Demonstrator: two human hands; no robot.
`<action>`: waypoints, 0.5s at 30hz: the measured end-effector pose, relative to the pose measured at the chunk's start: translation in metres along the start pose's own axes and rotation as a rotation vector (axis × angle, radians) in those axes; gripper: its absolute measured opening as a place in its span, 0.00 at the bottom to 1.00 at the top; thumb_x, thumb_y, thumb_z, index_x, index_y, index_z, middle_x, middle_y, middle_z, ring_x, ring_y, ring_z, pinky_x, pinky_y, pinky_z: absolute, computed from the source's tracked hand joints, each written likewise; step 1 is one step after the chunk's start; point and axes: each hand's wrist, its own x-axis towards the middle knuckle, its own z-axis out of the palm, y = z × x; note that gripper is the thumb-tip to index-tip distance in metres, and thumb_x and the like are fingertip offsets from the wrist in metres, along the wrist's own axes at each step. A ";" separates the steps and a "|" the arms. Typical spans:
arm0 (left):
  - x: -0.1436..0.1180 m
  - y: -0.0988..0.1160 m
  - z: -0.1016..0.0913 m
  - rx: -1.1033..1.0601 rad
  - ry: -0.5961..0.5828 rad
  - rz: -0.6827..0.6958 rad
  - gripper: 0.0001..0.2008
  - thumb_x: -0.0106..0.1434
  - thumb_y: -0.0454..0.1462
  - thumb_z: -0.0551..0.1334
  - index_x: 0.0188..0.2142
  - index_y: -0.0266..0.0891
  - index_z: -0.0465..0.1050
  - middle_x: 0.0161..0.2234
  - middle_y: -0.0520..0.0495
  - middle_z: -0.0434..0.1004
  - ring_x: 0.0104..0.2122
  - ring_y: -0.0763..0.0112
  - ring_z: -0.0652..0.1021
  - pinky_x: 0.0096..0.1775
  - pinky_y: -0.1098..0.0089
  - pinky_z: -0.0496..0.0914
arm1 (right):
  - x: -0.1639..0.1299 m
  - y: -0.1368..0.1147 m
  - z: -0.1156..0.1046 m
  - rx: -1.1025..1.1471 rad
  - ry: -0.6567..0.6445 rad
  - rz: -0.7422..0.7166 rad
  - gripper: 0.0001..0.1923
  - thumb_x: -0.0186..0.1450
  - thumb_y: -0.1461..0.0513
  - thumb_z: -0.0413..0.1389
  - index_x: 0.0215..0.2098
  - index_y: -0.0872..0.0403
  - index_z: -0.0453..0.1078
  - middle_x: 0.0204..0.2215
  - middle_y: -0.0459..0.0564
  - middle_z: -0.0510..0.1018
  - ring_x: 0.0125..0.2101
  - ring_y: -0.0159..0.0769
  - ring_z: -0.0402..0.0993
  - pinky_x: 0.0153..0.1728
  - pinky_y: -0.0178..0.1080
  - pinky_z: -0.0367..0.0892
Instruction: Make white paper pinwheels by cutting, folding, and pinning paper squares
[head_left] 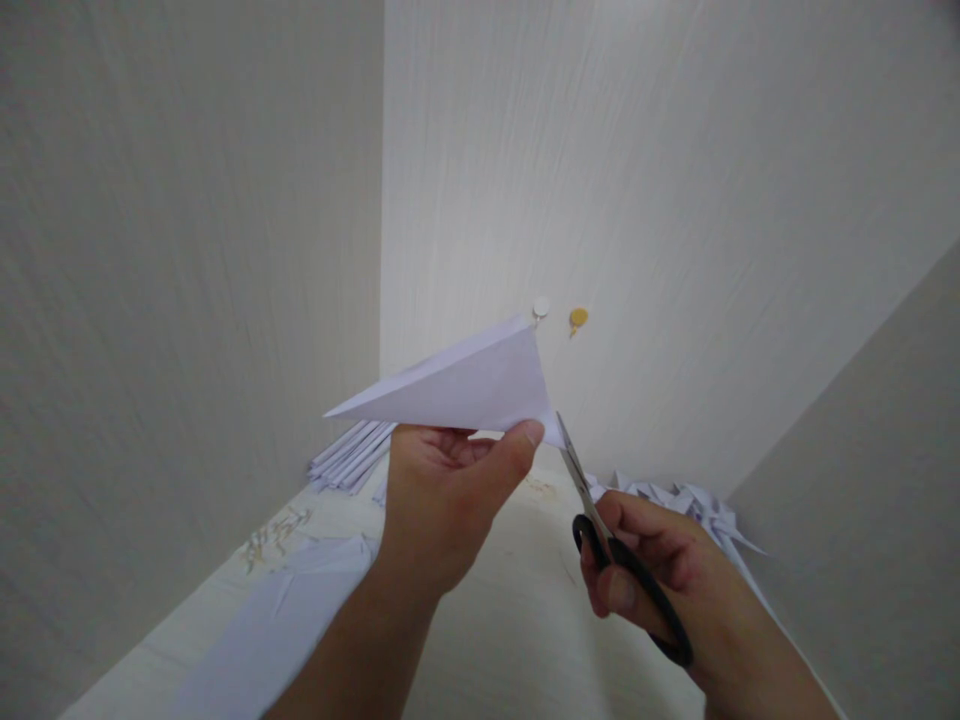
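My left hand pinches the folded paper, long axis pointing left. Right hand grips scissors, blades touching its lower-right corner.

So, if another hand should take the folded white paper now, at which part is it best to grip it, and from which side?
Probably the long pointed end of the folded white paper, pinched flat from the left. That tip sticks out free, while the left hand pinches the lower right corner and the scissors in the right hand meet the paper there.
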 end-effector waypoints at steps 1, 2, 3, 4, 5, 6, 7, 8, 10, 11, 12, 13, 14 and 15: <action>0.000 0.000 0.000 -0.005 0.001 -0.006 0.08 0.51 0.34 0.77 0.26 0.37 0.80 0.24 0.51 0.81 0.23 0.73 0.79 0.26 0.77 0.75 | 0.000 0.000 0.000 0.002 0.001 0.003 0.33 0.50 0.34 0.69 0.27 0.53 0.69 0.21 0.43 0.69 0.23 0.29 0.59 0.25 0.34 0.54; 0.000 0.000 0.000 -0.007 0.000 -0.012 0.07 0.51 0.33 0.77 0.26 0.37 0.80 0.24 0.51 0.81 0.23 0.74 0.79 0.26 0.77 0.75 | 0.000 -0.001 0.000 0.004 0.007 0.007 0.33 0.50 0.34 0.69 0.26 0.53 0.69 0.20 0.43 0.69 0.23 0.29 0.59 0.25 0.34 0.53; 0.000 0.000 0.000 -0.006 0.001 -0.016 0.07 0.51 0.33 0.77 0.26 0.37 0.80 0.24 0.51 0.81 0.23 0.74 0.79 0.26 0.77 0.75 | -0.001 -0.001 0.000 0.005 0.008 0.013 0.33 0.49 0.34 0.69 0.26 0.53 0.69 0.20 0.43 0.69 0.22 0.29 0.59 0.24 0.34 0.53; 0.000 0.000 0.001 -0.004 0.002 -0.019 0.07 0.51 0.33 0.76 0.25 0.36 0.80 0.24 0.51 0.80 0.23 0.74 0.79 0.25 0.77 0.75 | -0.001 -0.002 0.000 0.003 0.010 0.017 0.33 0.48 0.34 0.69 0.26 0.53 0.69 0.20 0.42 0.69 0.22 0.29 0.59 0.24 0.34 0.53; 0.000 0.000 0.001 -0.001 0.003 -0.023 0.08 0.51 0.33 0.76 0.25 0.36 0.80 0.23 0.51 0.80 0.22 0.74 0.78 0.25 0.77 0.74 | -0.001 -0.002 0.000 0.003 0.016 0.021 0.33 0.48 0.34 0.69 0.25 0.53 0.69 0.20 0.42 0.69 0.22 0.28 0.58 0.24 0.34 0.53; 0.001 0.000 0.001 -0.001 0.002 -0.027 0.08 0.51 0.33 0.76 0.24 0.36 0.79 0.23 0.51 0.80 0.22 0.74 0.78 0.25 0.77 0.74 | -0.001 -0.002 0.000 0.001 0.022 0.023 0.33 0.48 0.35 0.70 0.25 0.53 0.69 0.20 0.42 0.68 0.22 0.28 0.58 0.24 0.34 0.53; 0.002 0.000 0.001 -0.007 -0.004 -0.032 0.08 0.51 0.33 0.76 0.23 0.36 0.79 0.22 0.51 0.79 0.22 0.74 0.78 0.25 0.77 0.74 | -0.001 -0.002 0.000 -0.001 0.026 0.025 0.33 0.48 0.36 0.70 0.25 0.54 0.69 0.19 0.42 0.68 0.22 0.28 0.57 0.24 0.33 0.53; 0.002 0.000 0.000 -0.020 -0.012 -0.040 0.08 0.50 0.33 0.76 0.23 0.36 0.79 0.22 0.51 0.79 0.22 0.74 0.78 0.25 0.76 0.74 | -0.001 -0.002 0.000 -0.002 0.030 0.027 0.32 0.48 0.36 0.71 0.24 0.54 0.68 0.19 0.41 0.67 0.21 0.27 0.56 0.23 0.33 0.52; 0.003 0.000 0.000 -0.047 -0.041 -0.066 0.07 0.50 0.33 0.75 0.23 0.36 0.79 0.21 0.51 0.79 0.22 0.73 0.78 0.25 0.76 0.74 | -0.001 0.000 -0.001 -0.005 0.032 0.037 0.31 0.49 0.38 0.71 0.24 0.53 0.67 0.19 0.41 0.66 0.21 0.26 0.54 0.22 0.32 0.51; 0.004 0.000 0.000 -0.056 -0.057 -0.082 0.06 0.51 0.33 0.75 0.23 0.36 0.79 0.21 0.51 0.79 0.22 0.73 0.78 0.25 0.75 0.74 | -0.001 0.000 -0.002 -0.008 0.027 0.044 0.31 0.50 0.38 0.71 0.24 0.53 0.67 0.18 0.40 0.65 0.21 0.26 0.54 0.22 0.32 0.51; 0.004 0.000 -0.001 -0.058 -0.071 -0.099 0.06 0.51 0.34 0.74 0.23 0.36 0.80 0.21 0.50 0.79 0.21 0.73 0.78 0.24 0.75 0.73 | -0.001 0.001 -0.002 -0.009 0.023 0.049 0.31 0.51 0.39 0.71 0.24 0.53 0.67 0.18 0.40 0.65 0.21 0.26 0.53 0.21 0.32 0.51; 0.004 0.000 -0.001 -0.056 -0.080 -0.116 0.06 0.52 0.34 0.74 0.23 0.36 0.80 0.21 0.50 0.79 0.21 0.72 0.78 0.24 0.75 0.73 | -0.001 0.002 -0.002 -0.009 0.021 0.052 0.30 0.51 0.39 0.71 0.24 0.53 0.66 0.18 0.40 0.66 0.20 0.26 0.53 0.21 0.32 0.51; 0.005 -0.001 -0.002 -0.050 -0.085 -0.128 0.06 0.52 0.35 0.74 0.23 0.36 0.80 0.20 0.50 0.79 0.21 0.72 0.78 0.25 0.75 0.73 | -0.001 0.002 -0.002 -0.006 0.023 0.055 0.30 0.52 0.39 0.71 0.24 0.53 0.66 0.18 0.40 0.66 0.20 0.26 0.53 0.21 0.32 0.51; 0.004 -0.001 -0.003 -0.047 -0.087 -0.136 0.07 0.52 0.35 0.74 0.23 0.35 0.80 0.20 0.49 0.79 0.22 0.72 0.78 0.25 0.75 0.73 | -0.001 0.002 -0.001 -0.001 0.025 0.057 0.30 0.52 0.40 0.71 0.23 0.53 0.65 0.18 0.40 0.66 0.20 0.25 0.54 0.21 0.32 0.51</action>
